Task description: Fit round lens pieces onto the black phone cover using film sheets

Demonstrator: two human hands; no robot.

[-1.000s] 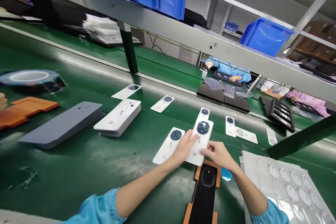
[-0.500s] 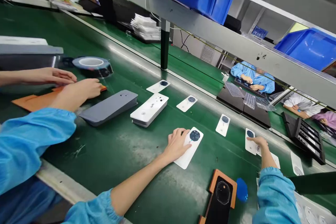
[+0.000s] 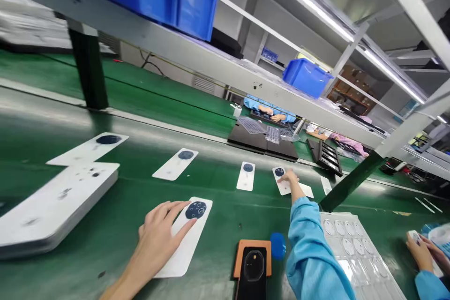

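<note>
My left hand (image 3: 160,234) lies over a white phone back panel (image 3: 186,251) on the green bench. Its thumb and index finger are spread about the panel's dark round camera patch. Farther off, my right hand (image 3: 290,179) reaches to another white back panel (image 3: 281,183), thumb across its face and fingers at its right side; the fingertips are partly hidden. A further white panel (image 3: 306,191) shows beside that wrist. Between my arms sits an orange fixture (image 3: 269,258) with a black phone-shaped piece (image 3: 253,267) in it.
A stack of white panels (image 3: 63,197) stands at left. Single panels (image 3: 176,164) lie along the bench's far side. Right of my sleeve are a blue disc-like piece (image 3: 278,245), a clear tray (image 3: 348,239) and a slanting post (image 3: 351,185). Another person's hands (image 3: 422,248) work at far right.
The view has swung right, so the co-worker's hands at left, the tape roll and the grey stack have left the frame. Both my hands stay at their panels.
</note>
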